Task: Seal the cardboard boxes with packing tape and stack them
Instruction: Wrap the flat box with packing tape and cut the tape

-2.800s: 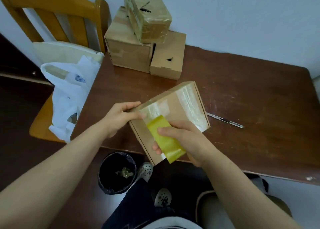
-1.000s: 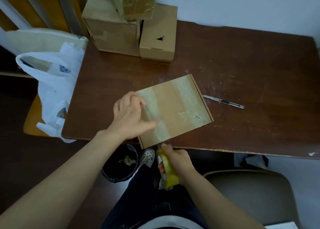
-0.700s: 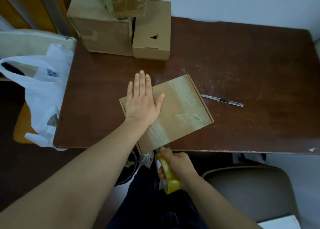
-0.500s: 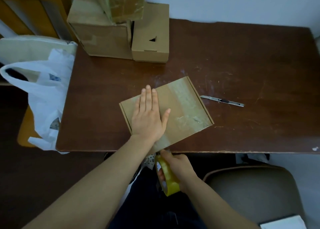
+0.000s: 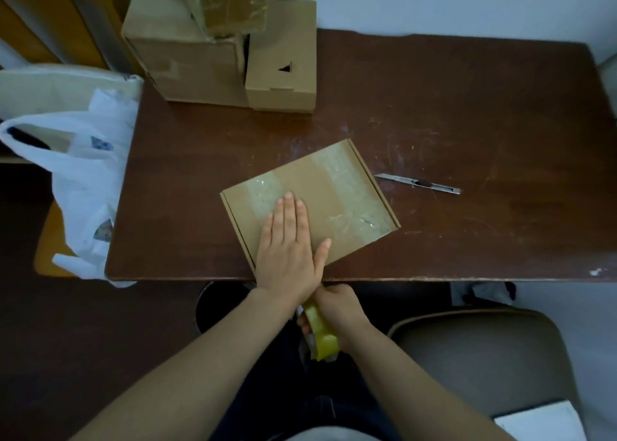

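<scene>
Flat brown cardboard box (image 5: 320,190) is pinned at the dark wooden table (image 5: 467,267) edge under the flat fingers of the left hand (image 5: 288,250). Yellow packing-tape roll (image 5: 322,332) is clasped by the curled right hand (image 5: 339,307) behind that wrist. A tug could peel the clear tape strip (image 5: 263,195).

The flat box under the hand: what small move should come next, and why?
Probably cut the strip free at the near edge of the flat box: the left hand lies flat on that strip, the right hand grips the tape roll just below the edge, and a knife lies right of the box.
</scene>
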`<state>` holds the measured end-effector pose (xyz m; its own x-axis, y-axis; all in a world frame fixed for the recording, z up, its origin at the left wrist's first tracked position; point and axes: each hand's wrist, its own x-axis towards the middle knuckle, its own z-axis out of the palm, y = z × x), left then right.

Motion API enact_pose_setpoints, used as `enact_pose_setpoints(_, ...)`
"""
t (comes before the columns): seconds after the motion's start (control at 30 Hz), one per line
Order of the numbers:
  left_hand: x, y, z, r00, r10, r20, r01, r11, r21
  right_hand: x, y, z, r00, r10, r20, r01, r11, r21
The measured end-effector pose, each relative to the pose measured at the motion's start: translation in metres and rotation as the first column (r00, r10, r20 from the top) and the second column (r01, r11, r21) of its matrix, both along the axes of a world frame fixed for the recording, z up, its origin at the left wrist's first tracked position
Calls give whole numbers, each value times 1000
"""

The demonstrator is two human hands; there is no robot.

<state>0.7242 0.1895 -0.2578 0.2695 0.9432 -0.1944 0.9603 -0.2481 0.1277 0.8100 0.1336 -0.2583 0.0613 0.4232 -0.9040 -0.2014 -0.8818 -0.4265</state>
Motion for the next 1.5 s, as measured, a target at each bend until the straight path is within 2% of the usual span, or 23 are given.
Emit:
enact_pose_setpoints(0.07, -3, 10, 1, 999, 41, 25, -41, 999, -29, 0, 1, 0, 1000, -2, -15, 2, 1000, -6)
enact_pose_setpoints(0.13, -13, 41, 1, 994, 108, 31, -108, 994, 5, 0, 1, 1, 999, 28, -30, -28, 999, -18)
enact_pose_setpoints(0.23, -27, 79, -3, 986, 156, -61, -155, 988, 16, -1, 3, -4, 999, 33, -31, -33, 999, -27)
enact_pose_setpoints(0.33, -25, 81, -7, 986, 152, -62, -152, 988, 4, 2, 2, -5, 999, 34, -35, -35, 998, -45)
enact_pose_setpoints(0.5, -29, 15, -1, 998, -66, -15, 67, 995, 68, 0, 3, -5, 998, 59, -27, -60, 998, -35)
enact_pose_setpoints(0.6, -37, 15, 7, 990, -111, 91, 110, 994, 11, 0, 2, -6, 999, 45, -21, -46, 999, -29)
enact_pose_setpoints(0.7, -68, 3, 13, 891, -394, 225, 406, 914, -9, 1, 1, -4, 997, 71, -25, -71, 997, -22)
enact_pose_setpoints(0.77, -91, -19, 12, 834, -539, 117, 545, 839, -18, 1, 3, -3, 997, 79, -20, -79, 997, -10)
enact_pose_setpoints(0.87, -93, -30, 10, 837, -546, -42, 547, 837, 17, 1, 4, 0, 996, 91, -21, -91, 996, -1)
enact_pose_setpoints(0.97, -77, -24, 8, 888, -459, 31, 442, 870, 217, 1, 5, 12, 993, 109, -55, -109, 994, -1)
enact_pose_setpoints(1.03, -69, -25, 9, 894, -446, 47, 416, 865, 280, 6, 8, 24, 990, 112, -85, -112, 994, 5)
enact_pose_setpoints(1.17, -64, -25, 17, 897, -434, -79, 437, 848, 301, 14, 15, 51, 979, 177, -101, -174, 984, 37)
enact_pose_setpoints(1.27, -64, -16, 30, 895, -437, -84, 441, 843, 308, 14, 21, 74, 973, 209, -93, -199, 975, 103)
enact_pose_setpoints(1.33, -68, -7, 39, 901, -434, 13, 420, 880, 223, 18, 23, 93, 968, 217, -125, -192, 964, 181)
enact_pose_setpoints(1.4, -80, 6, 54, 894, -386, 229, 367, 922, 122, 25, 26, 116, 950, 242, -196, -178, 938, 299)
enact_pose_setpoints(1.5, -104, 33, 86, 821, -242, 517, 312, 949, -51, 27, 42, 154, 901, 331, -279, -170, 864, 474)
